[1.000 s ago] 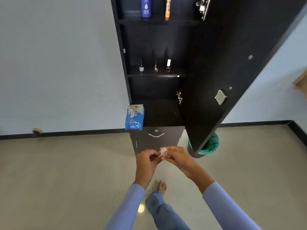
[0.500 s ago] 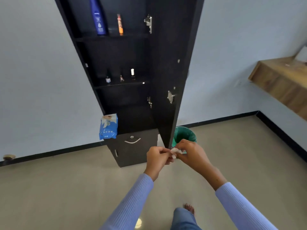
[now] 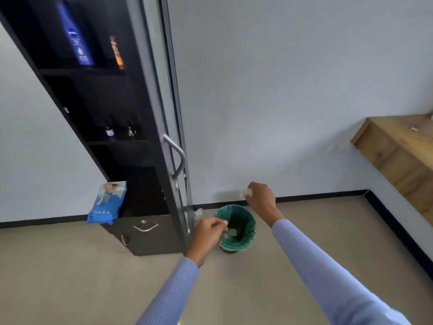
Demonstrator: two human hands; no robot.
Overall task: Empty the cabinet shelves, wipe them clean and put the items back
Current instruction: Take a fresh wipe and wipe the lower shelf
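Note:
The tall black cabinet (image 3: 98, 97) stands open at the left, its door (image 3: 161, 127) edge-on to me. A blue lotion bottle (image 3: 76, 37) and an orange tube (image 3: 116, 52) stand on the top shelf. Two small bottles (image 3: 109, 131) sit on the middle shelf. A blue wipes pack (image 3: 107, 202) leans at the lowest shelf's front edge. My right hand (image 3: 260, 195) holds a crumpled white wipe (image 3: 244, 193) above the far rim of a green-lined bin (image 3: 243, 238). My left hand (image 3: 209, 232) is loosely curled beside the bin's left rim, nothing visible in it.
A white scrap lies inside the bin and another scrap (image 3: 198, 212) lies on the floor behind the door. A wooden counter (image 3: 398, 146) juts from the right wall. The cabinet's bottom drawer (image 3: 145, 233) is closed. Beige floor stretches in front.
My view swung right, past the door, to the bin. My hands came apart: the right one carried the wipe out over the bin, the left dropped beside the rim.

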